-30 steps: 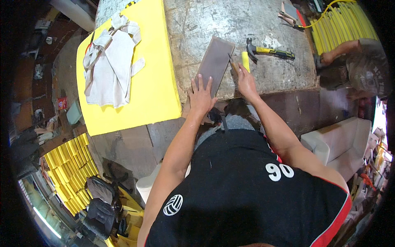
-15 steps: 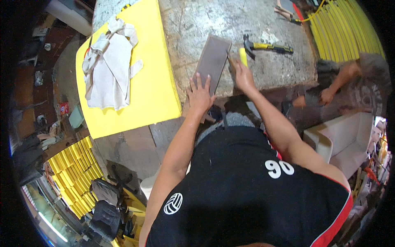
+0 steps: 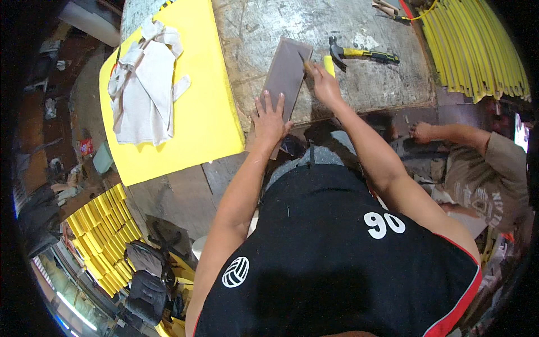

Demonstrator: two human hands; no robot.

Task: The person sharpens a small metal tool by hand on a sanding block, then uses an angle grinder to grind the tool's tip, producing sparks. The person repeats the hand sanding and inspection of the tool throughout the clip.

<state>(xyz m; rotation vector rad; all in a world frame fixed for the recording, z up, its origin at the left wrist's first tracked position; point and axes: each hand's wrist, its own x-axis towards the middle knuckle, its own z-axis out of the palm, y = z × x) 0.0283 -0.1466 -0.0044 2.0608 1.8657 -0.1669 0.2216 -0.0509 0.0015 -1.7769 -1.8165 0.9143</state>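
Observation:
A long, flat, brownish-grey rectangular block point(image 3: 286, 73) lies slanted on the worn workbench point(image 3: 252, 33). My left hand point(image 3: 270, 121) rests flat on its near end, fingers spread. In my right hand point(image 3: 324, 87), closed, is a small knife point(image 3: 303, 58) with a slim dark blade; the blade lies over the block's far right part. My fingers hide most of its handle. Just beyond my right hand is a yellow cylindrical piece point(image 3: 329, 64), apart from the block. Farther right lies a claw hammer point(image 3: 359, 54) with a yellow and black handle.
A yellow sheet point(image 3: 208, 112) carrying pale grey cloth point(image 3: 147, 92) covers the bench's left. Yellow strips point(image 3: 477, 48) are stacked at the far right. Near the right side, a co-worker point(image 3: 483, 174) reaches an arm toward the bench. Yellow bundles point(image 3: 101, 241) and an office chair point(image 3: 146, 292) stand lower left.
My right hand and the knife have slid forward and left over the block. My left hand stays on it. The co-worker has shifted, and the beige bin at right is out of sight.

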